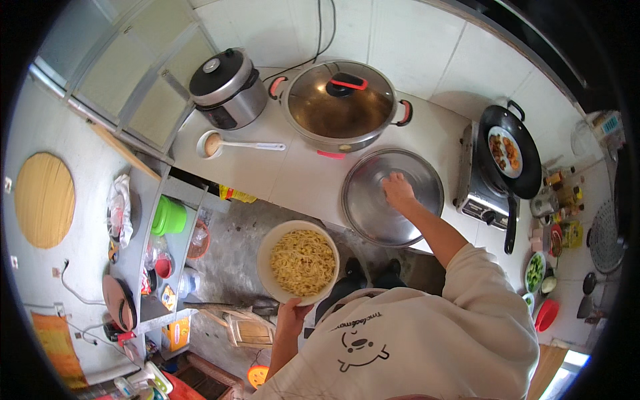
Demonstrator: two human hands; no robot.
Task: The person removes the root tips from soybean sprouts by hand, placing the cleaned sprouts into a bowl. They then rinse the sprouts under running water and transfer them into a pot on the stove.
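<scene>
My left hand (294, 314) grips the rim of a white bowl (263, 257) full of bean sprouts (302, 262), held above the floor before the counter. On the middle of a large round metal lid (367, 215), which lies at the counter's front edge, rests my right hand (399, 191); whether its fingers hold a knob there is hidden. Behind the lid stands a wide steel pot (357, 144) with red and black handles, covered by a glass lid (320, 107).
An electric pressure cooker (235, 100) and a small white bowl (201, 145) with a ladle (250, 145) stand left. At right, a wok (531, 165) holding a plate of food (505, 152) sits on a gas stove (467, 175). Shelves (192, 220) line the left; bottles and vegetable bowls stand far right.
</scene>
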